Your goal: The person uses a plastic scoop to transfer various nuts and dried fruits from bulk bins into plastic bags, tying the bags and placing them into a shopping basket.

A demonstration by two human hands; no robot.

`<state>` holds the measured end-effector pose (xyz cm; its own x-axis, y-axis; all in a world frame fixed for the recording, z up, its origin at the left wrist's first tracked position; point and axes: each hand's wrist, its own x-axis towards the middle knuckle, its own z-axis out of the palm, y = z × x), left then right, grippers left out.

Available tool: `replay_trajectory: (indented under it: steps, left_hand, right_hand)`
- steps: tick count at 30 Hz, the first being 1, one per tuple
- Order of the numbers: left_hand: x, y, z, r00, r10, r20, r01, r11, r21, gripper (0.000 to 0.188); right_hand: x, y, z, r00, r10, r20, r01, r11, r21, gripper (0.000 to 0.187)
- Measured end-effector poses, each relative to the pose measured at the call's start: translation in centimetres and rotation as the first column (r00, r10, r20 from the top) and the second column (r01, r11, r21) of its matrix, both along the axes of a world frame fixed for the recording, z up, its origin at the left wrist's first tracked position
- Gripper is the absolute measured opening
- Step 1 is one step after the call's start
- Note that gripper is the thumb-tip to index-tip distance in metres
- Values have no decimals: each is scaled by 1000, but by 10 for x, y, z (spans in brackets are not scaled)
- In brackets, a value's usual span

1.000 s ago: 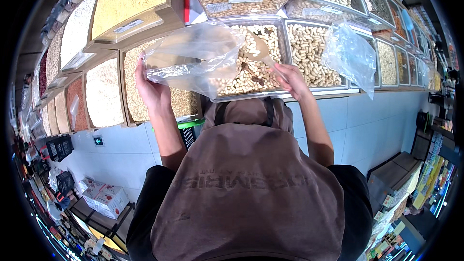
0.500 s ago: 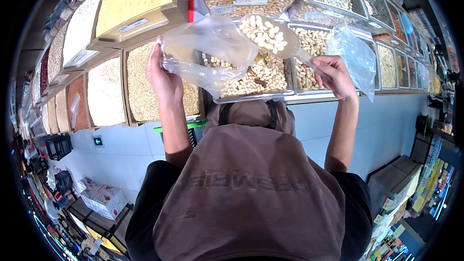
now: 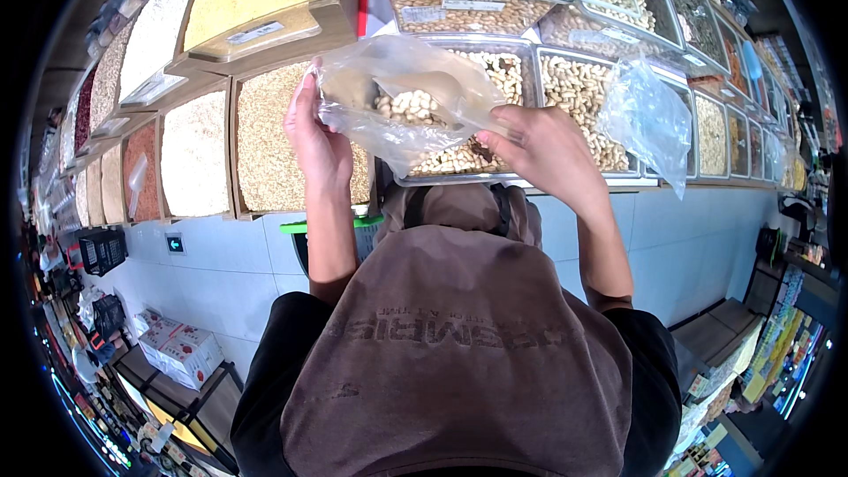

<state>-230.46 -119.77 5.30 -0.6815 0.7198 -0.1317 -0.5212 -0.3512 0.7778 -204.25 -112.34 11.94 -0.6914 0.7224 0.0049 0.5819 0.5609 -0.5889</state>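
Scoop [image 3: 435, 82] shifted leftward since earlier frame, seen through clear bag [image 3: 358, 71]; right hand [image 3: 549, 148] gripping scoop, left hand [image 3: 320, 137] pinching bag's edge; peanut bin [image 3: 533, 72] below.

Two hands [image 3: 320, 143] [image 3: 546, 152], one held scoop [image 3: 442, 84] — one held bag [image 3: 362, 110], one green floor sign [image 3: 175, 244].

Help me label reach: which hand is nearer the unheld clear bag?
The right hand is nearer: it is just left of the unheld clear bag, with a gap between them; the left hand is much farther left, holding another bag.
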Motion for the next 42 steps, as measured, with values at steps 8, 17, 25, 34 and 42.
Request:
replay_trajectory:
  steps: [8, 17, 25, 34, 42]
  left_hand:
    - [-7, 2, -3, 1000, 6, -8, -6, 1000, -28, 37]
    - [-35, -14, -17, 1000, 2, -6, -2, 999, -34, 44]
    - [-23, -6, -4, 998, 54, -9, -55, 995, -86, 44]
    - [-18, -1, -3, 998, -48, -43, 44, 994, -95, 39]
    - [-6, -2, -3, 920, -301, -253, 266, 950, -164, 32]
  right_hand:
    - [34, 4, 6, 966, -253, -46, 230, 931, -283, 27]
    - [78, 32, -36, 886, -434, 166, 464, 806, -369, 39]
    - [41, 35, -155, 875, -404, 268, 484, 702, -523, 47]
    - [43, 20, -204, 770, -637, 34, 351, 378, -857, 34]
    - [21, 21, -252, 814, -573, -97, 342, 607, -717, 41]
